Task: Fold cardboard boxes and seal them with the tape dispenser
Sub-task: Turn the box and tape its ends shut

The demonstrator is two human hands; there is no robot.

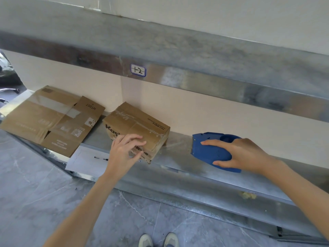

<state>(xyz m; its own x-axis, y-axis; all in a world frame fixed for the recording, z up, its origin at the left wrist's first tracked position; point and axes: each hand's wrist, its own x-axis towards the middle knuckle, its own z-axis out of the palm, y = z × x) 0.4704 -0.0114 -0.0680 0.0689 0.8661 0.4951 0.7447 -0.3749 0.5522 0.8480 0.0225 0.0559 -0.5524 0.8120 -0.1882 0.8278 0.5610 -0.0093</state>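
1. Cardboard box (pixel 137 125), taped shut, sits on the metal shelf (pixel 195 175). Left hand (pixel 124 150) grips its near corner, fingers curled over the top edge.
2. Right hand (pixel 243 154) is wrapped round the blue tape dispenser (pixel 211 150), index finger along the top and the other fingers underneath. The dispenser is at 3 o'clock from the box, well apart. Can't tell if it touches the shelf.
3. Flattened cardboard (pixel 48 118) lies at 9 o'clock from the box, overhanging the shelf front, with clear tape strips on it.
4. White paper sheet (pixel 85 161) is at 7 o'clock from the box. The left wrist crosses its edge.
5. Shelf is scuffed sheet steel, with a beige wall (pixel 195 107) behind it. The upper shelf beam at 12 o'clock carries a label (pixel 138 70) reading "12".
6. Floor (pixel 35 193) is grey marbled tile, with shoes (pixel 158 240) at 6 o'clock.
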